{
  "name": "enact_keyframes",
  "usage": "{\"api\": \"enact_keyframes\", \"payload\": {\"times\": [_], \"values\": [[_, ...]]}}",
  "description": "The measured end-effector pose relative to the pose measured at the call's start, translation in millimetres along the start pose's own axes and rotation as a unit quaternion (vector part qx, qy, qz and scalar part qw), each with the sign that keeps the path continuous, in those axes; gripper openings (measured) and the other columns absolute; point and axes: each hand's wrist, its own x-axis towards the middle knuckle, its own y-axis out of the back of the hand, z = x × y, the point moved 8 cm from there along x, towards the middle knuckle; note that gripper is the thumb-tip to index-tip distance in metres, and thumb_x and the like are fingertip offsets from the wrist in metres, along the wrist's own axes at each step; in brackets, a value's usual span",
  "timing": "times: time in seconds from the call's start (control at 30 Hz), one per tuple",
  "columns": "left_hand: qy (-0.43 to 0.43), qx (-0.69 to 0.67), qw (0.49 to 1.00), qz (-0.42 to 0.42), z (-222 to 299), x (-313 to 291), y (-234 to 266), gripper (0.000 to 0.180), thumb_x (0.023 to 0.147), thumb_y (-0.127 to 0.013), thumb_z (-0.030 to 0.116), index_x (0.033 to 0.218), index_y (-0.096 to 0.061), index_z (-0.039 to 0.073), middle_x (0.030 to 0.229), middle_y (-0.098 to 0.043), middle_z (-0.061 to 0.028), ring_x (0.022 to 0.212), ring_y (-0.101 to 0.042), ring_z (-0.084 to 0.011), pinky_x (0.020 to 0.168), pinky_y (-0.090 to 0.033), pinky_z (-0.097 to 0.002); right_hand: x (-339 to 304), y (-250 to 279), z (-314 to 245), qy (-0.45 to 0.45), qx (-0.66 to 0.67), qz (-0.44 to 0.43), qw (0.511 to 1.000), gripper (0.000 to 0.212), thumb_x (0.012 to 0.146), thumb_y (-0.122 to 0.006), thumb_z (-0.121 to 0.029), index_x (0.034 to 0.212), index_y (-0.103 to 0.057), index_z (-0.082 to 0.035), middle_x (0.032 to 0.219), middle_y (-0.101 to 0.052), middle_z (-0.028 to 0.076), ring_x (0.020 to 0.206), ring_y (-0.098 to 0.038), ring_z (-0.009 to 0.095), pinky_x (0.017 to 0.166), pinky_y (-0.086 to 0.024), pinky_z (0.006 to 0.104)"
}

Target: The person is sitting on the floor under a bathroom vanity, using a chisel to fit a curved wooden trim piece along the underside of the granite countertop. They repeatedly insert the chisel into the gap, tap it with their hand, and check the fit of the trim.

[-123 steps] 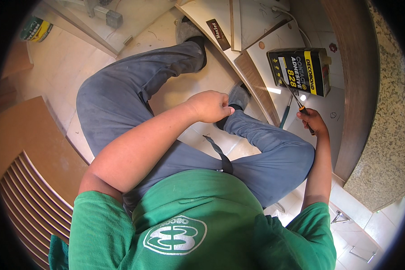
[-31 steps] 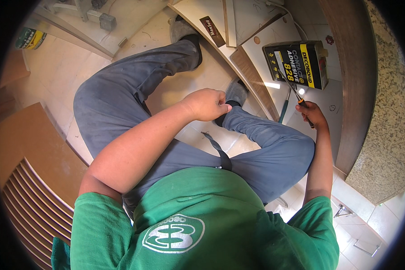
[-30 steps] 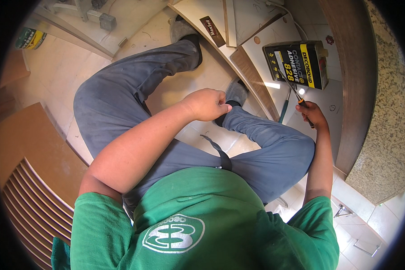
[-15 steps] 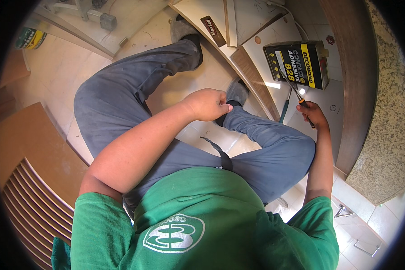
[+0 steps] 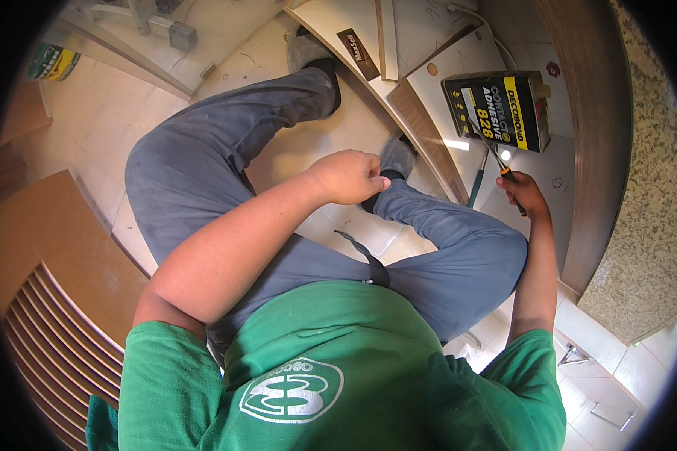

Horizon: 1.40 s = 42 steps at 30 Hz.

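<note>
My right hand is closed around the black and orange handle of a screwdriver. Its long thin shaft slants up and left, in front of the black and yellow rectangular adhesive can. Beside the shaft, a tool with a teal handle leans close to the edge of a wood-grain board. My left hand is curled closed above my ankle, thumb against the fingers. Whatever it may hold is hidden.
Around the can are the white panels of a cabinet carcass. A speckled stone slab runs along the right. At the left are a slatted wooden door, a green and yellow tub and a metal frame.
</note>
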Motion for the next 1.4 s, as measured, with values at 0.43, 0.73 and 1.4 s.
{"api": "enact_keyframes", "payload": {"times": [0.43,0.73,1.4], "values": [[0.009,-0.007,1.000,-0.013,1.0,0.0,-0.1,0.042,0.095,-0.062,0.045,0.104,-0.069,0.005,0.101,-0.073,-0.0179,0.100,-0.068,-0.0362,0.088,-0.053,-0.0448,4.5,1.3,4.1,-0.004,0.007,-0.002,1.000,0.033,0.088,-0.080,-0.037,0.087,-0.064,-0.008,0.060,-0.053,-0.001,0.051,-0.049,0.010,0.049,-0.040,0.0280],[-0.020,0.012,1.000,-0.003,16.7,-8.1,0.7,0.039,0.095,-0.063,0.044,0.105,-0.070,0.006,0.098,-0.071,-0.0176,0.096,-0.067,-0.0371,0.084,-0.052,-0.0469,-0.1,-2.5,10.0,-0.009,0.020,0.011,1.000,0.030,0.088,-0.079,-0.034,0.086,-0.066,-0.008,0.060,-0.054,-0.001,0.051,-0.049,0.010,0.050,-0.040,0.0279],[-0.019,-0.003,0.999,-0.040,18.1,-13.3,13.5,0.043,0.097,-0.059,0.042,0.112,-0.068,0.003,0.107,-0.072,-0.0176,0.103,-0.068,-0.0372,0.089,-0.053,-0.0476,2.7,-0.2,-3.8,-0.034,-0.002,0.005,0.999,0.031,0.088,-0.080,-0.034,0.092,-0.066,-0.006,0.063,-0.055,-0.001,0.052,-0.050,0.010,0.051,-0.042,0.0274]]}}
